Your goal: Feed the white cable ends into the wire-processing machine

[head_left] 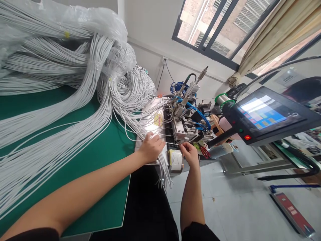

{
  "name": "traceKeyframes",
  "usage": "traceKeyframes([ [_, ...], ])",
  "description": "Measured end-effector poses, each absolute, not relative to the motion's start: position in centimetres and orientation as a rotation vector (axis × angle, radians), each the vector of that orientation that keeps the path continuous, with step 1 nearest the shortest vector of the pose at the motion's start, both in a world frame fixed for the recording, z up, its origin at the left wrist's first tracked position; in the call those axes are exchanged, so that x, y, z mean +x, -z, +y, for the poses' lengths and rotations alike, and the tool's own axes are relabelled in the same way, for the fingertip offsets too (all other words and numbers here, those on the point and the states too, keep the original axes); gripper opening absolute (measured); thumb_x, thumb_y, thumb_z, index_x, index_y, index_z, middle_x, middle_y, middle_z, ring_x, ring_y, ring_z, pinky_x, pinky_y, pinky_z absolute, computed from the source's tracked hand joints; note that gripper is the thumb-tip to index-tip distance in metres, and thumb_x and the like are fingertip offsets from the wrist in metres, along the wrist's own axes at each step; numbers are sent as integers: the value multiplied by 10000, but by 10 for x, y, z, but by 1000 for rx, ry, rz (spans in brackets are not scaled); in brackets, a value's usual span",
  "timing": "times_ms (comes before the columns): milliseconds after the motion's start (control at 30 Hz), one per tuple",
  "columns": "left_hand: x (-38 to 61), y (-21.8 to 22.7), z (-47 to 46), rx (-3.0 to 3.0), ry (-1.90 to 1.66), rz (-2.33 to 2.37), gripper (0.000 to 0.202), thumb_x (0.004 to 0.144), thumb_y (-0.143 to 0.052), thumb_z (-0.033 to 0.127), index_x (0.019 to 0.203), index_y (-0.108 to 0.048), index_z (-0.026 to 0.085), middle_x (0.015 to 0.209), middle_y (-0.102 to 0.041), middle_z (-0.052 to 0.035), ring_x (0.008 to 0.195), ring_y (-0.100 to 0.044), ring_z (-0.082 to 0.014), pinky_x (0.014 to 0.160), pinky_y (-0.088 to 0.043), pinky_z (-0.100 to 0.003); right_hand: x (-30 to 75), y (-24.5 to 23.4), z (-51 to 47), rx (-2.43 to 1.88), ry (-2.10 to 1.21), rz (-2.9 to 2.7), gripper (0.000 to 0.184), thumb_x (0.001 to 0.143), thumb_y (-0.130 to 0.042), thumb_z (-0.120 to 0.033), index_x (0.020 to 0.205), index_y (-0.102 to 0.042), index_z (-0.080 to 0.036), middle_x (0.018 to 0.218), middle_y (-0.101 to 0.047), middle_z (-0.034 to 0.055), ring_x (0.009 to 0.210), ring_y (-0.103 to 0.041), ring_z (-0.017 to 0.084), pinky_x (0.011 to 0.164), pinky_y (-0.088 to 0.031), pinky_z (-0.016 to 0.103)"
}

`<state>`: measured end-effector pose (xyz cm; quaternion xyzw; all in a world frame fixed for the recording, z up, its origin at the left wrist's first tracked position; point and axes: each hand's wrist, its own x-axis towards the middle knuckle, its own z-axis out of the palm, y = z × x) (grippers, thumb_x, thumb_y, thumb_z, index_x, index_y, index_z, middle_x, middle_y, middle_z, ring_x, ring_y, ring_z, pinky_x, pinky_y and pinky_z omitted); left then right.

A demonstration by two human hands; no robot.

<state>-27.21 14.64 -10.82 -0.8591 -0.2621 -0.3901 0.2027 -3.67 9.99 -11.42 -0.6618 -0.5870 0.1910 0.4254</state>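
Note:
My left hand [151, 146] is closed on a thin white cable [171, 143] at the edge of the bench. The cable runs right toward my right hand [189, 153], which pinches its end in front of the small metal machine [187, 125]. Large bundles of white cables [75, 100] lie across the green mat [105, 187] to the left. More cable ends [164, 169] hang off the bench edge below my left hand.
A touchscreen control panel [265, 115] on an arm stands to the right with a lit red button [247, 137]. Red-handled scissors [205, 152] lie by my right hand. A tape roll [175, 160] sits under my hands. Window and curtain are behind.

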Motion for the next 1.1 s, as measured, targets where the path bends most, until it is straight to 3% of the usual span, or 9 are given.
traceKeyframes([
  [533,-273,106,146,-2479,1061,-752,231,785,-463,66,863,-646,182,692,-616,-32,795,-538,-195,979,-247,-473,-37,116,109,-1642,-631,-1353,256,744,-562,-404,627,-554,-177,563,-501,-9,540,-419,128,509,-301,240],
  [833,-272,108,147,-2469,1050,-744,231,765,-460,67,839,-647,180,675,-614,-32,788,-542,-195,992,-254,-487,-32,119,112,-1468,-872,-1346,294,766,-576,-420,616,-475,-188,572,-407,-48,540,-330,101,518,-272,224],
  [1100,-271,107,146,-2448,1033,-776,197,731,-493,65,776,-640,188,631,-566,-23,767,-522,-198,1001,-246,-504,-45,132,116,-1399,-973,-1010,261,637,-596,-369,545,-421,-199,524,-337,-62,489,-269,89,469,-230,225],
])
